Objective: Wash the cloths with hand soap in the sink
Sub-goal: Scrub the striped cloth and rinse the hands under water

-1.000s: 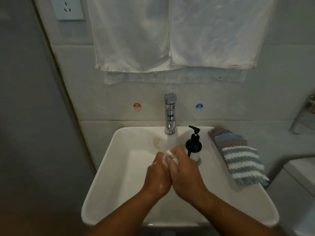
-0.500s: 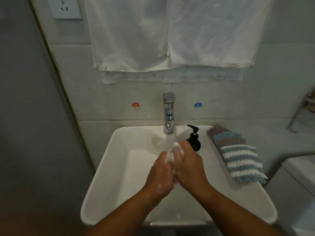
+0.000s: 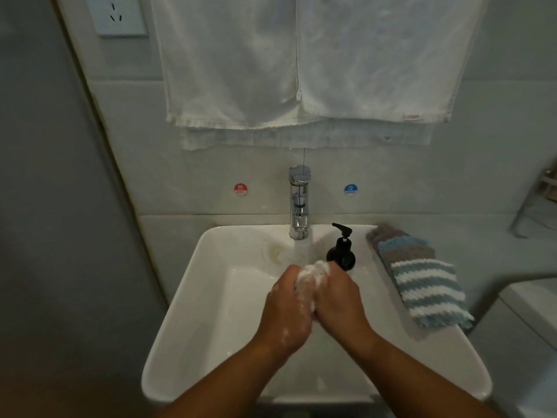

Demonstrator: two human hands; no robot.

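Scrubbing a soapy cloth over the sink

The left hand (image 3: pixel 287 312) and right hand (image 3: pixel 337 300) both curl round a bunched, lathered white cloth (image 3: pixel 312 274), held above the sink (image 3: pixel 211 297) basin just in front of the tap (image 3: pixel 299 203). This looks like mid-scrub. Next it likely needs rinsing and wringing, then another from the folded cloths (image 3: pixel 422 276) beside the soap bottle (image 3: pixel 342 254).

A chrome faucet (image 3: pixel 299 203) stands against the tiled wall (image 3: pixel 428 176), a round red HOT sticker (image 3: pixel 240 188) to its left and a blue COLD sticker (image 3: pixel 350 189) to its right. Above it hang white towels (image 3: pixel 229 61) side by side; a white wall socket (image 3: pixel 120 15) sits high to its left, and a metal rack (image 3: pixel 535 203) shows far to its right.
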